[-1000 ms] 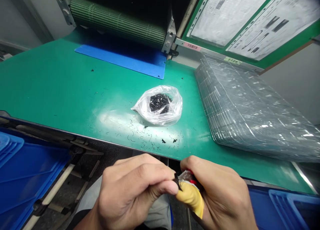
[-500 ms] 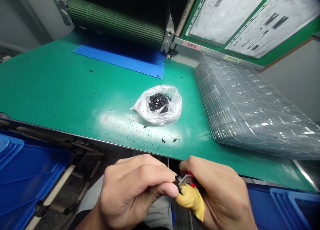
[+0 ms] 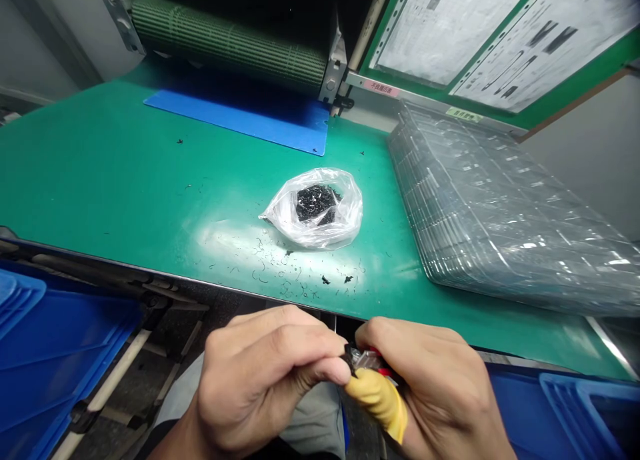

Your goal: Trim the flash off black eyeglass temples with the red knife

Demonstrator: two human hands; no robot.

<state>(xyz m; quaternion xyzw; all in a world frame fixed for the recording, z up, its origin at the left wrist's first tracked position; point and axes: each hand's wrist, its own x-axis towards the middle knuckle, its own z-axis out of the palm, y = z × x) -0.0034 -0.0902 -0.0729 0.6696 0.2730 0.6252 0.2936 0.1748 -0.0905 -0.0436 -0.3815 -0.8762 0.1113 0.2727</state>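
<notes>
My left hand point(image 3: 260, 380) is closed in a pinch on a small black part point(image 3: 347, 362) just below the table's front edge. My right hand point(image 3: 440, 393), with a yellow finger cot point(image 3: 376, 395) on the thumb, is closed round a small tool with a red handle and a metal tip point(image 3: 367, 360). The tool's tip touches the black part between the two hands. On the green table point(image 3: 125, 180) beyond them lies a clear plastic bag point(image 3: 315, 210) holding several small black parts, with black shavings point(image 3: 295, 277) scattered in front of it.
A stack of clear plastic trays point(image 3: 500, 220) fills the table's right side. A blue mat point(image 3: 240, 117) lies at the back under a green roller conveyor point(image 3: 225, 43). Blue bins stand lower left point(image 3: 45, 353) and lower right point(image 3: 575, 413). Printed sheets point(image 3: 480, 27) hang at the back right.
Both hands have risen slightly in the picture and stay pinched together; the tool's tip has shifted a little against the black part. Nothing on the table moved.
</notes>
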